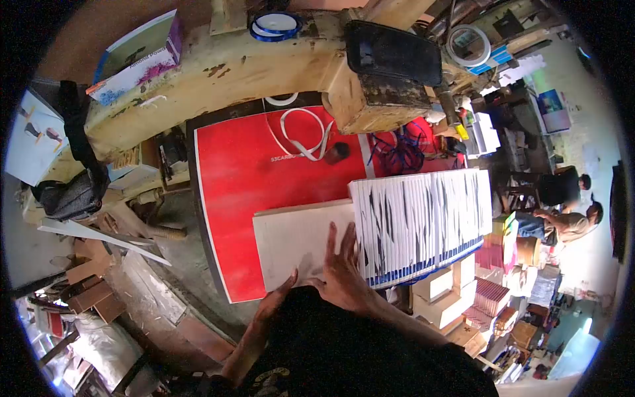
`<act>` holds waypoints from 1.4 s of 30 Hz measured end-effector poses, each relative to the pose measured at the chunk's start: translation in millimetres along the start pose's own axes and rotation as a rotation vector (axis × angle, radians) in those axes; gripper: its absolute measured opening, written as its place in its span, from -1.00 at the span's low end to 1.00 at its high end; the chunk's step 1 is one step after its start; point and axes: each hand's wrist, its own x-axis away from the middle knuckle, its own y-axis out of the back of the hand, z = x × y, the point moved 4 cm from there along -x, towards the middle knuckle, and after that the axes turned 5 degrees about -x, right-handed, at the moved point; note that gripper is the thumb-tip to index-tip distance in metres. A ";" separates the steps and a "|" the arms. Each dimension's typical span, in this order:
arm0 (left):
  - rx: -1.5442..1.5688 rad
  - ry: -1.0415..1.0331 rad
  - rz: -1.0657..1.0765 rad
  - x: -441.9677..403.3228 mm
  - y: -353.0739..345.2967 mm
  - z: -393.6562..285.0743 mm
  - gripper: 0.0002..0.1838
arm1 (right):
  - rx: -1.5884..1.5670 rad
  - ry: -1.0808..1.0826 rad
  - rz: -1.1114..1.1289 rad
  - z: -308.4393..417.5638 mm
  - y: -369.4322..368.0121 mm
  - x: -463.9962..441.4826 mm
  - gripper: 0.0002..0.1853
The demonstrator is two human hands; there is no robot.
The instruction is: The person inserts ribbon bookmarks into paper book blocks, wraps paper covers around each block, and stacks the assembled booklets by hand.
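Observation:
A cream-coloured block or book (297, 238) lies flat on the red sheet (245, 165). My right hand (344, 274) rests on its right part with the fingers spread. At the block's near edge is my left hand (279, 294), its thumb and fingers touching the lower edge; the lower fingers are partly hidden. Directly right of the block stands a long row of white bound pads or books (423, 225) with dark streaks along their edges and blue along the bottom. Whether the block is one piece or several sheets cannot be told.
A white strap (304, 135) and blue cords (400, 152) lie on the red sheet. Beyond is a worn machine frame (251, 69) with a black tray (393, 53). Boxes (443, 294) stand at the right. Two people (562, 221) sit farther right.

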 end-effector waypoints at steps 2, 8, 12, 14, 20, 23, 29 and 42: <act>0.062 -0.047 0.087 2.6 -9.7 -11.9 -0.25 | -0.084 0.134 -0.047 -14.5 -7.1 12.1 0.43; 0.909 -0.126 0.246 -34.8 -50.4 -7.1 -0.32 | -0.097 0.154 -0.094 -20.2 1.8 14.3 0.42; 0.338 -0.405 -0.039 -88.3 -18.2 23.1 -0.40 | -0.176 0.168 -0.104 -36.3 -3.3 10.1 0.42; 0.333 -0.640 -0.294 -64.3 -8.3 -14.0 -0.44 | -0.187 0.255 -0.135 -31.9 -4.9 4.1 0.43; 0.427 -0.570 -0.216 -23.3 -7.4 -96.4 -0.24 | -0.870 -0.251 -0.118 -15.8 -13.3 -27.6 0.49; 0.300 -0.381 -0.045 -25.6 -24.6 -82.4 -0.06 | -0.789 -0.347 -0.173 -21.8 -2.9 -26.0 0.28; 0.536 -0.425 -0.210 -50.9 -68.0 -89.9 0.11 | -0.767 -0.489 -0.225 -53.2 -5.1 -21.7 -0.06; 0.589 -0.821 -0.156 -103.0 -53.7 -259.5 0.06 | -0.774 -0.355 -0.266 -81.1 -15.1 -16.0 -0.01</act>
